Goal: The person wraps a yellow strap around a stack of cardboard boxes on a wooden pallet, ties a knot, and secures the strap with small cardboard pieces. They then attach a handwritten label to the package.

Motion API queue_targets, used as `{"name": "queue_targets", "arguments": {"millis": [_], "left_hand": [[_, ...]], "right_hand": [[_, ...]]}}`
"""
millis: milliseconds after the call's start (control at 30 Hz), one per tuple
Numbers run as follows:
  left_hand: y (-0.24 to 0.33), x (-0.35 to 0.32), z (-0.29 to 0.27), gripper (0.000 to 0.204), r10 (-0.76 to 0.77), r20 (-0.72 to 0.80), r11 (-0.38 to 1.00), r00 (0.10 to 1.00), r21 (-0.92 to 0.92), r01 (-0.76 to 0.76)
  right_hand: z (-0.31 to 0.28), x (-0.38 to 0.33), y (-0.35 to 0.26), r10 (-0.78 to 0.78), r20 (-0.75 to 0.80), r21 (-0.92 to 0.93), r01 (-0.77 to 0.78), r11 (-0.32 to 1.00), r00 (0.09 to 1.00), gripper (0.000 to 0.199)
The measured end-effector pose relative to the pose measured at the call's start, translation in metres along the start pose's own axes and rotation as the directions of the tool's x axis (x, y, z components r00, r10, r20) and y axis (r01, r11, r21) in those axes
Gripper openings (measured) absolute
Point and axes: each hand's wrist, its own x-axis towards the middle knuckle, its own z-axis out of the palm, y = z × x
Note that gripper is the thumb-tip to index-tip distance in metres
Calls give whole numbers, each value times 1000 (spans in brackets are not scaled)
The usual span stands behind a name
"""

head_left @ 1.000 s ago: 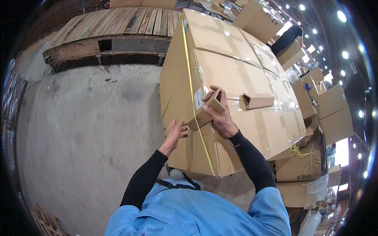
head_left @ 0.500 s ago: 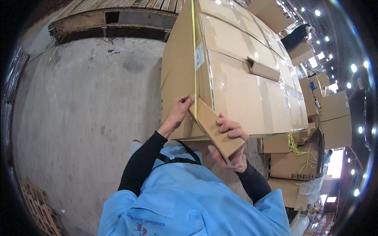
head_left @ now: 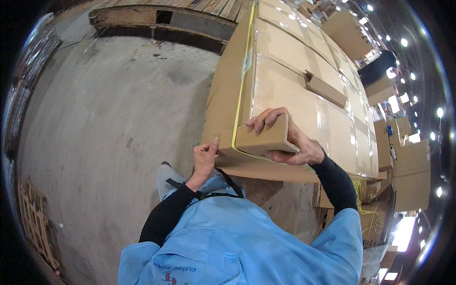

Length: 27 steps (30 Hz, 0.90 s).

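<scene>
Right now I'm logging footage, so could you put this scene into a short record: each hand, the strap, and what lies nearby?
Right hand: gripping the right end of a brown L-shaped cardboard strip
Left hand: at that strip's left end; grip unclear
Yellow flat strap: runs down the large brown cardboard carton to the held strip
On carton: second brown cardboard strip
Beyond: weathered wooden platform
Underfoot: grey floor

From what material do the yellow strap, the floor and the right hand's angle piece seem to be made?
Angle piece: likely stiff cardboard, matte brown, with thick plain edges.
Strap: probably plastic, thin, flat, evenly coloured; its finish is unclear.
Floor: apparently concrete, dull grey, stained.
</scene>
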Motion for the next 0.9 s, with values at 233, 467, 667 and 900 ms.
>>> {"name": "queue_targets", "arguments": {"millis": [233, 467, 667, 900], "left_hand": [[0, -27, 0, 46, -72, -14, 980, 997, 184, 74], [40, -37, 8, 39, -62, 124, 860, 990, 510, -10], [101, -17, 10, 41, 114, 454, 516, 884, 733, -443], [56, 12, 23, 87, 175, 624, 710, 762, 455, -537]], "right_hand": [[-23, 20, 4, 11, 174, 22, -15, 1000, 985, 60], [-28, 31, 13, -77, 274, -82, 104, 991, 959, 70], [-16, 28, 12, -113, 186, -63, 127, 990, 976, 77], [-1, 36, -50, 126, -192, 79, -112, 991, 973, 90]]}}
